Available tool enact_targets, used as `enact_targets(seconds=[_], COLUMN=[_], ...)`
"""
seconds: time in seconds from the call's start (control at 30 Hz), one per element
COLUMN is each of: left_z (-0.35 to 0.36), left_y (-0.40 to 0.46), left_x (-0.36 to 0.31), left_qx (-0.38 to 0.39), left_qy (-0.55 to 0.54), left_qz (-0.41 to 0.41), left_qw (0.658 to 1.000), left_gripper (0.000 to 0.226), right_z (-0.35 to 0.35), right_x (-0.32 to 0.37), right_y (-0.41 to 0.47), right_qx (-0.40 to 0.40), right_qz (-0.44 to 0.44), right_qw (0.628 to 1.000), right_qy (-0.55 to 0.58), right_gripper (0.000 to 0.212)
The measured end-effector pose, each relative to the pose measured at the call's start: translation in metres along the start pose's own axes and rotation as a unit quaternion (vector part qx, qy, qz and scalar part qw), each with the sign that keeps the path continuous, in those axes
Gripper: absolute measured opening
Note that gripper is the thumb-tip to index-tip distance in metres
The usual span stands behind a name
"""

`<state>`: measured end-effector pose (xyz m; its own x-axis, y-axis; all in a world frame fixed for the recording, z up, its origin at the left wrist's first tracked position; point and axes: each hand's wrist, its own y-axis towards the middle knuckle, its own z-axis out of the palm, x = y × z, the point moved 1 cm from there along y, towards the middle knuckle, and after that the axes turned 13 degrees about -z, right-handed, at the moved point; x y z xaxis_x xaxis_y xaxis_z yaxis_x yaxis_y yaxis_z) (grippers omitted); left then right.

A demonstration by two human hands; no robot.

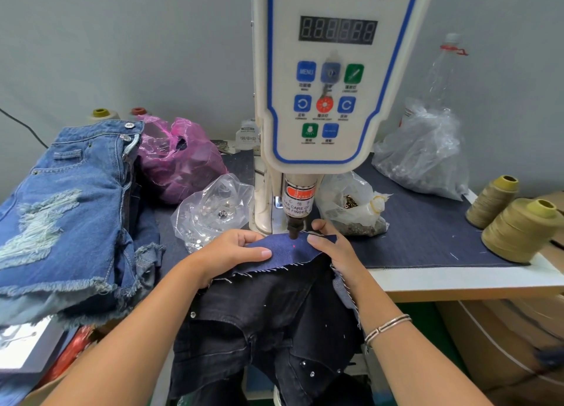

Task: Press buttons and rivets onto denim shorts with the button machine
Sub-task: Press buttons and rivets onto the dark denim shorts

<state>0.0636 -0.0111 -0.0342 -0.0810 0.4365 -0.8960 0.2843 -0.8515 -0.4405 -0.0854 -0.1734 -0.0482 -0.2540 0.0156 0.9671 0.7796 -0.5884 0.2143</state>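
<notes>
A white servo button machine [332, 79] stands at the table's middle, its black press head [293, 229] just above a dark blue denim piece [290, 253]. A red laser dot shows on that cloth below the head. My left hand [232, 250] pinches the cloth's left side, thumb on top. My right hand [331, 247] grips its right side, fingers close to the press head. Dark denim shorts [268, 323] with small rivets hang down from the cloth toward me.
A stack of light blue frayed denim shorts [67, 216] lies at the left. Clear bags of metal buttons [213, 210] and rivets [351, 205] flank the machine, with a pink bag [180, 158] and a larger clear bag [424, 152] behind. Olive thread cones [515, 228] stand at the right.
</notes>
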Motion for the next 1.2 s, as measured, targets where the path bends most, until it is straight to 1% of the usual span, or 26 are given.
enact_targets(seconds=[0.07, 0.17, 0.27, 0.43, 0.53, 0.77, 0.9, 1.07, 1.13, 1.2], left_z=[0.001, 0.001, 0.000, -0.003, -0.003, -0.004, -0.005, -0.004, -0.005, -0.004], left_y=[-0.001, -0.001, 0.000, 0.002, 0.003, 0.003, 0.003, 0.003, 0.003, 0.004], left_x=[0.000, -0.001, 0.000, 0.002, 0.002, 0.001, 0.002, 0.001, 0.001, 0.001], left_qx=[-0.003, -0.016, -0.009, 0.018, 0.022, 0.021, 0.029, 0.032, 0.029, 0.031], left_qy=[0.005, 0.023, 0.023, -0.022, -0.043, -0.042, -0.049, -0.048, -0.047, -0.053], left_qz=[0.002, 0.008, 0.001, -0.005, -0.010, -0.017, -0.012, -0.012, -0.013, -0.013], left_qw=[1.000, 1.000, 1.000, 1.000, 0.999, 0.999, 0.998, 0.998, 0.998, 0.998], left_gripper=[0.027, 0.035, 0.031, 0.028, 0.023, 0.030, 0.025, 0.029, 0.034, 0.031], right_z=[-0.001, -0.002, -0.001, -0.002, -0.003, -0.003, -0.003, -0.003, -0.003, -0.003], right_x=[0.000, 0.000, 0.001, 0.002, 0.001, 0.003, 0.005, 0.008, 0.008, 0.006], right_y=[0.000, -0.001, -0.001, -0.001, -0.002, -0.004, -0.007, -0.012, -0.011, -0.011], right_qx=[0.006, 0.011, 0.008, 0.010, 0.011, 0.018, 0.022, 0.043, 0.031, 0.017], right_qz=[-0.001, -0.003, 0.001, -0.006, -0.006, 0.001, 0.008, 0.017, 0.026, 0.038], right_qw=[1.000, 1.000, 1.000, 1.000, 1.000, 0.999, 1.000, 0.997, 0.997, 0.996], right_qy=[-0.001, 0.000, -0.006, -0.029, -0.028, -0.034, -0.010, 0.057, 0.063, 0.080], right_gripper=[0.026, 0.026, 0.027, 0.029, 0.031, 0.032, 0.033, 0.040, 0.039, 0.032])
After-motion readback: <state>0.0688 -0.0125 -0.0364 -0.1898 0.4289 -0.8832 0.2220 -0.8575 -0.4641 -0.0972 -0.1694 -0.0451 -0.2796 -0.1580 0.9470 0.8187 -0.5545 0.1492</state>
